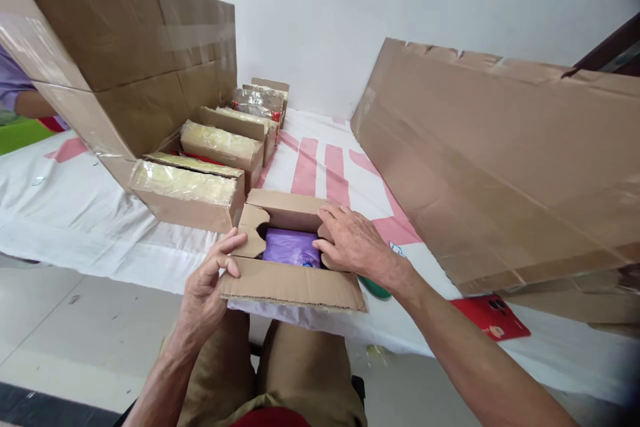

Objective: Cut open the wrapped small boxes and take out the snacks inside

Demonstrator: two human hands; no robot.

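Observation:
A small cardboard box point(295, 285) stands at the table's front edge before me, its flaps unfolded. Inside it lies a purple plastic-wrapped packet point(290, 247). My left hand point(207, 277) grips the box's left end, fingers bent over the left flap and the corner of the near flap. At the opposite end my right hand point(355, 243) holds the right flap, with its fingertips curled over the inner edge beside the packet. The right flap is mostly hidden under that hand.
Several similar boxes with yellowish taped sides point(185, 183) line up at left, beside a tall cardboard carton point(165, 47). A large cardboard panel point(495, 167) leans at right. Near it lie a red phone point(493, 317) and a green object point(376, 289). Another person's purple sleeve point(15, 80) shows far left.

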